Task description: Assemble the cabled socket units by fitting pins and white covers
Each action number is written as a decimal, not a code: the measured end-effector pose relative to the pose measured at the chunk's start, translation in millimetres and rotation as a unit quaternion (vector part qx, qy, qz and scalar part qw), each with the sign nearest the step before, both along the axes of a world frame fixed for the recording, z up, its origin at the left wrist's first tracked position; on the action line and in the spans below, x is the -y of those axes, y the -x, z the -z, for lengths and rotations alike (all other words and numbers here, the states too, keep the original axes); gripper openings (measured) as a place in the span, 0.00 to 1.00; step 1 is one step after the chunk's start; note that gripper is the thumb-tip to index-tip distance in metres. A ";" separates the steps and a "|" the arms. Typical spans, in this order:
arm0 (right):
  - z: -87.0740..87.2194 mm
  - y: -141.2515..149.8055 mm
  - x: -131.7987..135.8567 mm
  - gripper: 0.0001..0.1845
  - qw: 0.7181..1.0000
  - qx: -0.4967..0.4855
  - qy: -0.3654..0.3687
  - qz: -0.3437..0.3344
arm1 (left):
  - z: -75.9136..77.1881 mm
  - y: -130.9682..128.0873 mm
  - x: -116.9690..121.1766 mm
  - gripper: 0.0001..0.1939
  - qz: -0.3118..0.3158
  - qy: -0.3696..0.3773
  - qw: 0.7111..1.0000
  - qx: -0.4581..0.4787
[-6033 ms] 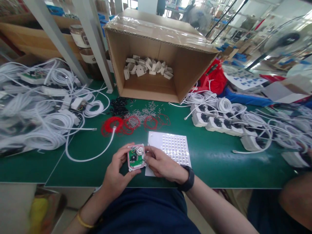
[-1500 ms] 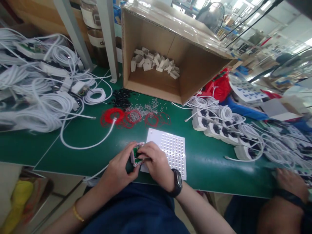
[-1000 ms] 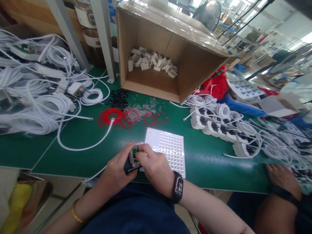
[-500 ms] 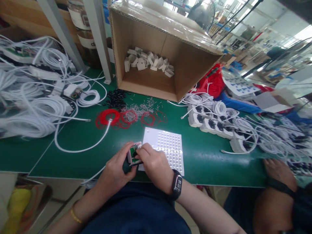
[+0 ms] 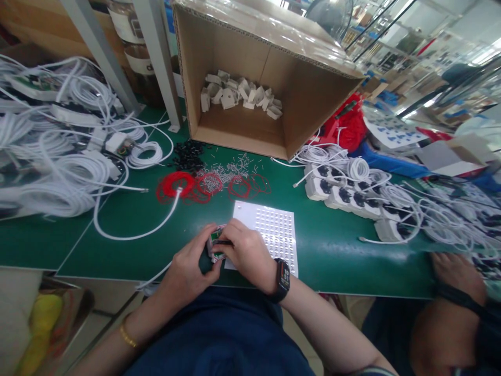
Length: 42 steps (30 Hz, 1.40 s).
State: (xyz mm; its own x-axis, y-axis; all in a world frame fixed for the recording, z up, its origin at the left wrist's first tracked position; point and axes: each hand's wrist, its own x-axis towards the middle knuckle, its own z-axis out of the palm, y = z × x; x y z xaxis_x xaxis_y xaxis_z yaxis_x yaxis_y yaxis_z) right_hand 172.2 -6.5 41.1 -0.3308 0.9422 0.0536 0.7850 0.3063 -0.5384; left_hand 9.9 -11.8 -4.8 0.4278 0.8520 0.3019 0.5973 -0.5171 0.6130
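My left hand (image 5: pixel 191 262) is closed around the sides of a small light-coloured housing with a green circuit board (image 5: pixel 215 236) inside, held just above the front edge of the table. The fingers of my right hand (image 5: pixel 250 251) reach into its open face, pinched on a small dark part (image 5: pixel 224 242); its exact kind is too small to tell. Under my right hand lies a white sheet (image 5: pixel 245 212) with rows of small clear bumps, partly covered. A white cable (image 5: pixel 162 272) runs toward my left hand from the table edge.
Beyond my hands lie red wire coils (image 5: pixel 176 185), loose screws (image 5: pixel 230 172) and black pieces (image 5: pixel 188 154). A cardboard box (image 5: pixel 242 133) holds white plastic pieces. Cabled units crowd the left (image 5: pixel 94 167) and right (image 5: pixel 344 201). A co-worker's hand (image 5: pixel 456 274) rests at right.
My right fingers have shifted on the housing, and a dark part now shows between them. The housing has turned slightly. The whole view has shifted a little.
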 end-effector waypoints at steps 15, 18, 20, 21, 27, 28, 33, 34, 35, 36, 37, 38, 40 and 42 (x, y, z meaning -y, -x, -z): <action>20.5 -90.6 45.6 0.23 0.946 0.232 0.044 0.220 | 4.2 -1.3 -0.8 0.32 -0.031 0.145 0.987 0.060; 22.2 -91.4 33.8 0.18 0.955 0.207 0.036 0.209 | -0.6 -1.1 -1.1 0.36 -0.061 0.254 0.950 0.172; 21.0 -93.1 22.0 0.14 0.960 0.179 0.035 0.211 | -5.0 0.5 -1.6 0.42 -0.066 0.322 0.914 0.236; 20.3 -94.6 16.6 0.13 0.963 0.163 0.036 0.213 | -7.0 1.7 -2.1 0.44 -0.059 0.347 0.901 0.255; 11.6 -103.3 19.4 0.16 0.962 -0.108 -0.047 0.247 | -12.8 5.8 -10.5 0.39 0.092 0.416 0.880 0.210; 9.2 -101.9 27.4 0.23 0.942 -0.179 -0.063 0.277 | -13.9 5.5 -12.5 0.38 0.116 0.414 0.882 0.191; 9.0 -74.6 74.4 0.41 0.750 -0.511 0.097 0.409 | -18.9 2.6 -21.1 0.35 0.203 0.379 0.900 0.072; 12.2 -67.1 80.7 0.40 0.711 -0.552 0.130 0.416 | -19.0 2.4 -21.9 0.35 0.209 0.372 0.903 0.053; 16.0 -60.0 85.2 0.37 0.686 -0.577 0.150 0.417 | -18.7 2.3 -22.3 0.36 0.210 0.368 0.905 0.039; 20.2 -53.7 88.1 0.33 0.677 -0.586 0.157 0.416 | -18.2 2.3 -22.3 0.36 0.207 0.366 0.907 0.030; 24.3 -48.4 89.8 0.27 0.680 -0.582 0.156 0.417 | -17.6 2.4 -21.9 0.36 0.204 0.367 0.907 0.024; 28.0 -44.2 90.5 0.22 0.691 -0.569 0.150 0.419 | -17.0 2.5 -21.1 0.36 0.201 0.367 0.908 0.020; 33.9 -38.6 90.7 0.14 0.719 -0.530 0.126 0.431 | -16.2 2.6 -19.0 0.35 0.198 0.368 0.908 0.014; 37.6 -35.4 90.5 0.11 0.730 -0.502 0.100 0.452 | -15.9 2.5 -16.8 0.35 0.197 0.374 0.906 0.015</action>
